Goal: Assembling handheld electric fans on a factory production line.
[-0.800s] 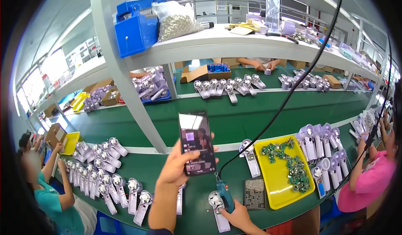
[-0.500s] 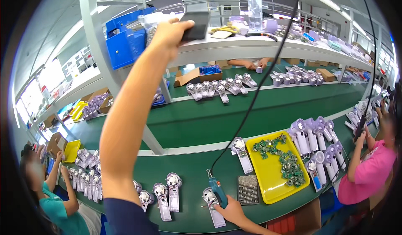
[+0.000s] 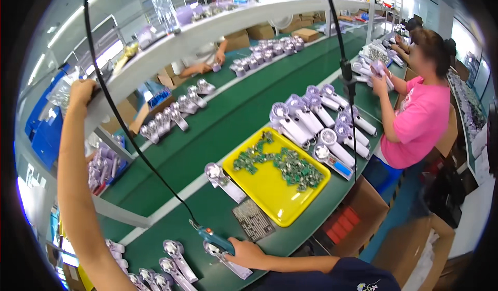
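Note:
My left hand [image 3: 82,92] is up at the shelf edge, fingers closed at a black flat rectangular object [image 3: 105,76] that is mostly hidden. My right hand [image 3: 247,254] wraps round a teal electric screwdriver [image 3: 217,239], which hangs from a black cord. Under that hand lies a white handheld fan half [image 3: 239,271] with its impeller showing. Beyond the screwdriver is a grey plate of small metal parts [image 3: 253,220], probably screws. A yellow tray [image 3: 248,188] holds green circuit boards [image 3: 298,169], with another open fan half [image 3: 224,182] at its left.
More open fan halves [image 3: 177,260] lie at the lower left. Lilac-and-white fans [image 3: 298,122] crowd beyond the tray. A person in pink [image 3: 417,120] works at the right. The white shelf [image 3: 207,27] runs above the green bench; a cord hangs across the view. A carton [image 3: 358,213] stands below the bench edge.
My view has swung right and tilted. My left hand has brought the black flat object down to the shelf edge. My right hand still grips the screwdriver at the fan half.

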A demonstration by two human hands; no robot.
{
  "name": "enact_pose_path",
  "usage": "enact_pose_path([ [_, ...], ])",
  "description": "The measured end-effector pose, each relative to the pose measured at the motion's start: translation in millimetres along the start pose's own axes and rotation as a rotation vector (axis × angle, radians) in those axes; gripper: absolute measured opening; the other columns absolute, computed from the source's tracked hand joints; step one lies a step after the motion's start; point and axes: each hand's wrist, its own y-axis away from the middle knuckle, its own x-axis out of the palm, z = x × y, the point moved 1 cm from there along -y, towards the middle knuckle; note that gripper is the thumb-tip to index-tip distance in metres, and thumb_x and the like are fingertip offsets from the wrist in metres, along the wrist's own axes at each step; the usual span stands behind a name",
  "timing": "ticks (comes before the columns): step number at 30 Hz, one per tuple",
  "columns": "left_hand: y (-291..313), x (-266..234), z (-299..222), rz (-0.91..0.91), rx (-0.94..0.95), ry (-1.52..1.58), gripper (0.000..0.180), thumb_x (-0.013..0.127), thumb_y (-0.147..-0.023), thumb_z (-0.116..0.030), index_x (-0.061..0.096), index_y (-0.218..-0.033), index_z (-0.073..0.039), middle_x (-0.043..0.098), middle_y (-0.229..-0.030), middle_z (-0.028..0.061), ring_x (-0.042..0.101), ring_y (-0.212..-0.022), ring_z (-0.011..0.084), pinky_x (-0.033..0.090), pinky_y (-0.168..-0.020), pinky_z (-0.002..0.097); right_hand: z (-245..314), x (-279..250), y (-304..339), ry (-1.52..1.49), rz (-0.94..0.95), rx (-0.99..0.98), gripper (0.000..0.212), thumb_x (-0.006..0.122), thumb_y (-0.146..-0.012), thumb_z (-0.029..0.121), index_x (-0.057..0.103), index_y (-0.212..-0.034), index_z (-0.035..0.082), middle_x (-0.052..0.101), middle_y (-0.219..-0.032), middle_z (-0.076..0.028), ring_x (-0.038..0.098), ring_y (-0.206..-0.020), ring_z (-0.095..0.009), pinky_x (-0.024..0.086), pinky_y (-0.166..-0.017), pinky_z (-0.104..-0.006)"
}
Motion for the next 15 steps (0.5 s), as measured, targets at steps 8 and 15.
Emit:
enact_pose_path([
  [8,332.4,15.8,-83.1,-0.077,0.453,0.618,0.023,0.060,-0.095,-0.007,0.066,-0.114,0.006,0.070,-0.110,0.0118,0.065,-0.097,0.0174,0.048,-0.090,0.0274,-7.3,-16.9,-9.5,0.033,-0.245,0.069,0.047,0.072,-0.082,0.036,0.057,-0.112,0.003,0.069,-0.084,-0.025,0.067,-0.079,-0.046,0.054,-0.070,-0.0546],
  [15,590.8,11.0,19.1,0.220,-0.023,0.329,0.030,0.073,-0.074,0.003,0.069,-0.103,0.000,0.067,-0.109,0.0144,0.063,-0.102,0.0324,0.050,-0.088,0.0400,10.2,-9.9,2.6,-0.103,-0.102,0.038,0.050,0.077,-0.084,0.035,0.061,-0.111,-0.003,0.071,-0.085,-0.022,0.072,-0.080,-0.037,0.055,-0.069,-0.0419],
])
